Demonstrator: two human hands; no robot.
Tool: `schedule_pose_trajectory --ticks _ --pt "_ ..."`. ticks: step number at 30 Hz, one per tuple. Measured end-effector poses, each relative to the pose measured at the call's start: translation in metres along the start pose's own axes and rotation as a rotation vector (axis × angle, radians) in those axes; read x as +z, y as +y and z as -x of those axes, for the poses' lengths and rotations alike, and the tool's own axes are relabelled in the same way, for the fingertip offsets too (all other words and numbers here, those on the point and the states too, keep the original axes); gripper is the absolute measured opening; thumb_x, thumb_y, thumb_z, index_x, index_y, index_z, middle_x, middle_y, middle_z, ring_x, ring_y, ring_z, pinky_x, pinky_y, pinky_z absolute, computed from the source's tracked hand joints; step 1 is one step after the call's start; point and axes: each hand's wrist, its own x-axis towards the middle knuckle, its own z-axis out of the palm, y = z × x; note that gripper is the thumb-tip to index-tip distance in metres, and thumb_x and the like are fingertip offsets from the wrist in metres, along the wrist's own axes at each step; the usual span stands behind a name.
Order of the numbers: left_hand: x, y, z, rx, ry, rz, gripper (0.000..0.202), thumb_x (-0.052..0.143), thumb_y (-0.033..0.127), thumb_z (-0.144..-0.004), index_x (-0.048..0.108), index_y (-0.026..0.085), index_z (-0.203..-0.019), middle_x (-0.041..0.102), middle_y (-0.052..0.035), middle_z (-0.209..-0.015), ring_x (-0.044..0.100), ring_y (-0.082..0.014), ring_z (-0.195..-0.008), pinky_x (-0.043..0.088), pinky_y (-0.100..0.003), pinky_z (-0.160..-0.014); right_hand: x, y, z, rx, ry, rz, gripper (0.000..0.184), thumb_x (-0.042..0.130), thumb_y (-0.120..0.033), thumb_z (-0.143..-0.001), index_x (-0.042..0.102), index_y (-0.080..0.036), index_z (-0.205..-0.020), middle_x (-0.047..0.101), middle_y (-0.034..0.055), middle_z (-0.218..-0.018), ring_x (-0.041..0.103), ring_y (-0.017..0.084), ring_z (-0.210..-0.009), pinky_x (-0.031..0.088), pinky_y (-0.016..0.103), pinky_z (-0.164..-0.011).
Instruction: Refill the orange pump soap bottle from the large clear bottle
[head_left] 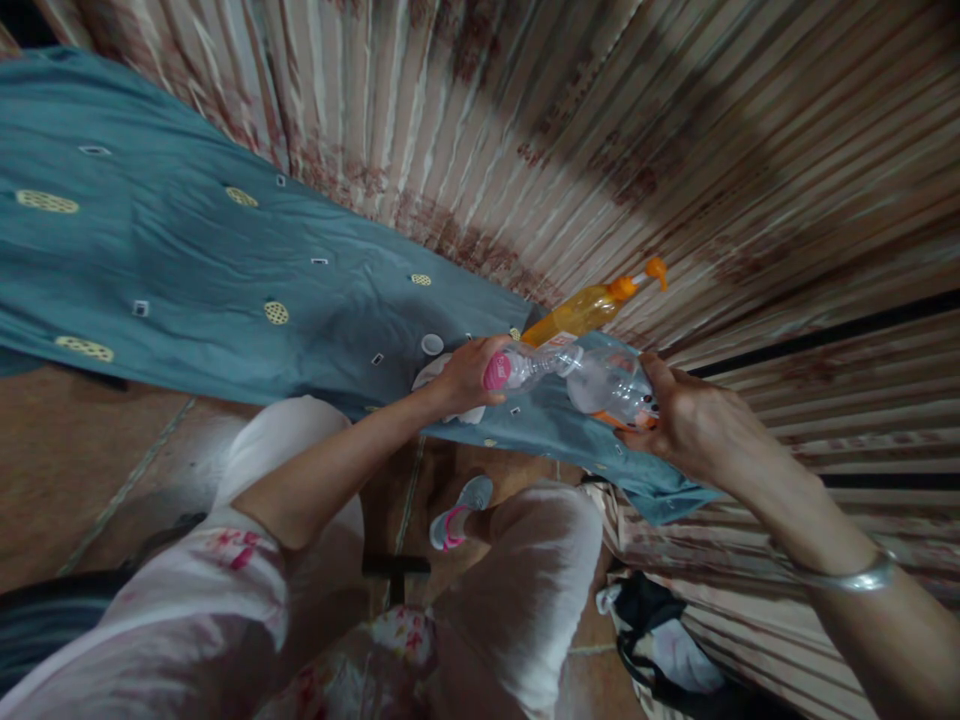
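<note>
My left hand (474,376) is closed around a clear plastic bottle (529,366) lying nearly sideways, its pink cap (496,371) facing me. From the right, my right hand (686,415) grips a wider clear plastic bottle (609,382) with an orange and dark-spotted part near my fingers. The two clear shapes meet or overlap in the middle; whether they touch I cannot tell. Just behind them stands a pump bottle (577,312) of orange-yellow liquid with an orange pump head. Under my left hand lies a white cloth (429,374), and a small white round lid (432,344) sits beside it.
A long narrow table under a teal cloth (202,260) with pineapple prints runs from the left to the bottles. Pleated patterned curtains (465,130) hang close behind it. Below are my knees, a tiled floor (112,470) and a dark and white bundle (667,640) at right.
</note>
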Motion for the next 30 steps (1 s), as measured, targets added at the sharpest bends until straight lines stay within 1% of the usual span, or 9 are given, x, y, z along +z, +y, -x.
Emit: schedule_pose_trajectory --ticks 4,9,12,17,20,22,26,30 --pt "0.0023 -0.0026 -0.0006 0.018 0.01 0.0 0.087 0.091 0.023 -0.072 0.055 0.02 -0.15 0.069 -0.0159 -0.155 0.069 -0.0378 -0.141 0.055 -0.054 -0.122 0.0023 0.001 -0.0007 -0.001 0.001 0.013 0.069 0.072 -0.038 -0.099 0.048 -0.002 -0.152 0.084 0.0227 -0.108 0.083 0.038 -0.103 0.057 0.037 -0.076" --pt "0.0011 0.0 -0.0005 0.004 -0.011 -0.012 0.086 0.091 0.022 -0.073 0.055 0.016 -0.151 0.068 -0.0177 -0.156 0.069 -0.0394 -0.14 0.054 -0.055 -0.123 0.0021 0.0009 -0.0013 -0.007 0.029 0.003 0.064 0.072 -0.036 -0.098 0.051 -0.004 -0.149 0.084 0.0219 -0.109 0.084 0.037 -0.102 0.057 0.036 -0.075" --pt "0.0012 -0.0003 -0.0005 0.005 -0.005 -0.014 0.085 0.091 0.023 -0.073 0.055 0.018 -0.15 0.07 -0.0167 -0.154 0.07 -0.039 -0.138 0.055 -0.056 -0.122 0.0012 0.0006 -0.0016 -0.001 0.024 -0.002 0.067 0.073 -0.035 -0.097 0.049 -0.003 -0.152 0.085 0.021 -0.108 0.084 0.036 -0.102 0.057 0.035 -0.075" --pt "0.002 -0.0027 -0.0004 0.019 0.004 -0.003 0.086 0.09 0.024 -0.072 0.055 0.019 -0.15 0.068 -0.0176 -0.156 0.07 -0.0385 -0.141 0.056 -0.055 -0.122 0.0025 0.0018 -0.0023 -0.01 0.014 0.016 0.064 0.069 -0.035 -0.1 0.049 -0.002 -0.151 0.085 0.022 -0.106 0.084 0.038 -0.1 0.056 0.037 -0.073" --pt "0.0012 -0.0018 0.0001 0.016 0.007 -0.002 0.085 0.09 0.024 -0.073 0.055 0.02 -0.15 0.069 -0.0165 -0.155 0.07 -0.0377 -0.14 0.056 -0.054 -0.123 0.0032 0.0025 -0.0026 -0.014 0.025 0.011 0.07 0.07 -0.036 -0.099 0.046 0.0 -0.154 0.084 0.0231 -0.109 0.084 0.039 -0.102 0.057 0.037 -0.073" --pt "0.0003 -0.0003 0.0003 0.004 0.002 -0.004 0.085 0.09 0.023 -0.073 0.055 0.019 -0.15 0.068 -0.0169 -0.156 0.069 -0.0382 -0.141 0.055 -0.054 -0.123 0.0031 0.0026 -0.0028 -0.018 0.027 0.0 0.071 0.072 -0.036 -0.098 0.047 0.0 -0.154 0.084 0.0235 -0.11 0.084 0.038 -0.103 0.057 0.036 -0.073" --pt "-0.0011 0.0019 -0.0001 -0.002 -0.011 -0.003 0.086 0.091 0.022 -0.072 0.055 0.016 -0.15 0.068 -0.0186 -0.157 0.068 -0.0391 -0.143 0.053 -0.054 -0.125 0.0027 0.0021 -0.003 -0.002 0.019 0.014 0.065 0.071 -0.038 -0.099 0.05 -0.003 -0.15 0.084 0.0224 -0.109 0.084 0.038 -0.102 0.057 0.036 -0.072" --pt "-0.0012 0.0026 -0.0008 -0.008 -0.007 -0.013 0.086 0.091 0.02 -0.071 0.056 0.015 -0.15 0.069 -0.0187 -0.155 0.069 -0.0383 -0.142 0.055 -0.053 -0.124 0.0023 0.0015 -0.0026 -0.011 0.027 0.012 0.068 0.071 -0.038 -0.098 0.049 -0.003 -0.152 0.084 0.0227 -0.112 0.084 0.037 -0.104 0.057 0.036 -0.073"
